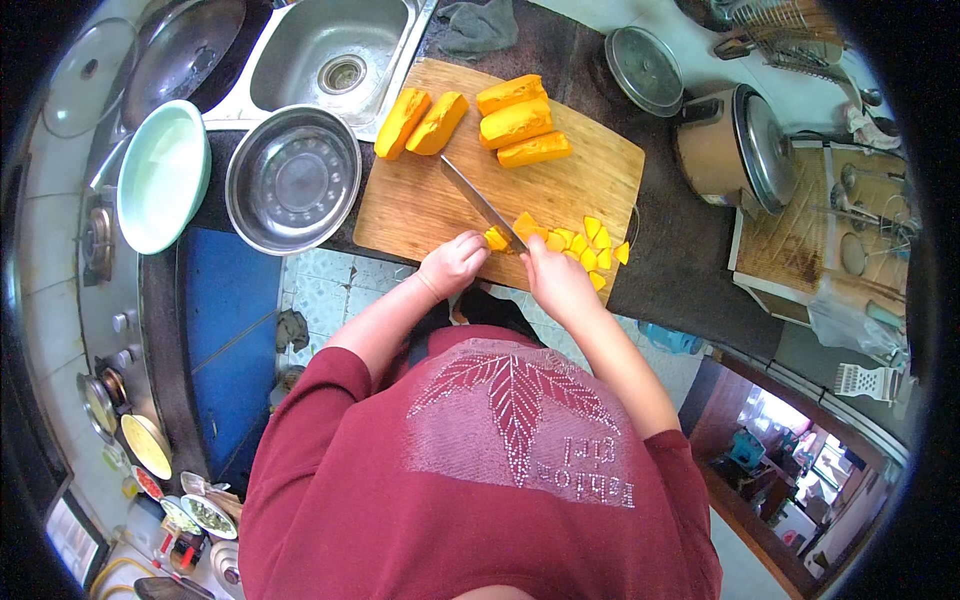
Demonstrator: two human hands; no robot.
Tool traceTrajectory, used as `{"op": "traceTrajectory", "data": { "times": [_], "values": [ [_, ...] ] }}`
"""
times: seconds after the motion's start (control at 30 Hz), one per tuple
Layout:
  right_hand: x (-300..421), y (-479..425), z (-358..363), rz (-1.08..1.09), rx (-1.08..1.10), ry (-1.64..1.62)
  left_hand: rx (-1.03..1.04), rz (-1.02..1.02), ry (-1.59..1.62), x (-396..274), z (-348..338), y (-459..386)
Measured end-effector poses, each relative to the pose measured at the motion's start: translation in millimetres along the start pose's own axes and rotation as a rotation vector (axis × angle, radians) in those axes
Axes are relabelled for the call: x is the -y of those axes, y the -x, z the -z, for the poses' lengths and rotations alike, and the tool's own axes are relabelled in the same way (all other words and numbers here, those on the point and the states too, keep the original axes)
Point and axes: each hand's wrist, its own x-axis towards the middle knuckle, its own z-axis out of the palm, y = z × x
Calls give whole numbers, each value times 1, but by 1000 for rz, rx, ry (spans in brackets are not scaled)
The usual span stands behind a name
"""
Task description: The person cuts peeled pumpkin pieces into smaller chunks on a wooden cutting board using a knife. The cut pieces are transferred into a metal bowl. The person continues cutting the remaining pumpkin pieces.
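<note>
At the near edge of a wooden cutting board (pixel 420 191), my right hand (pixel 562 277) grips a kitchen knife (pixel 474 189), its blade angled to the far left. My left hand (pixel 455 264) holds a small piece of orange pumpkin (pixel 496 239) against the board, just left of the blade. Pumpkin chunks (pixel 592 244) lie scattered to the right of the knife, partly behind my right hand. Farther back on the board are two pumpkin wedges (pixel 420 124) at the left and three more pumpkin wedges (pixel 517 124) side by side near the middle.
Left of the board stand a steel basin (pixel 294 180) and a pale green bowl (pixel 161 176). Beyond them is a sink (pixel 330 37) with a grey cloth (pixel 480 28) beside it. A rice cooker (pixel 712 146) and a glass lid (pixel 643 69) stand at the right.
</note>
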Motion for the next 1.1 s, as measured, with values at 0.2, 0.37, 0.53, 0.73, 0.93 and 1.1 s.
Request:
{"op": "traceTrajectory", "data": {
  "times": [0.2,0.37,0.53,0.73,0.93,1.1],
  "values": [
    [-4,19,-13,34,-45,-16,0,9,-6,-2,-1,1],
    [-4,18,-16,7,-22,-16,-16,-19,-5,-1,0,-2],
    [-3,14,-15,-2,17,5,-14,-27,-7,-1,4,-4],
    [-8,5,-18,-2,50,-45,-3,-11,19,-3,7,-6],
    [-14,-4,-33,26,41,-114,-19,-20,19,-4,7,-7],
    [-15,-16,-44,31,34,-119,-1,-9,11,-3,5,-6]
  ]
}}
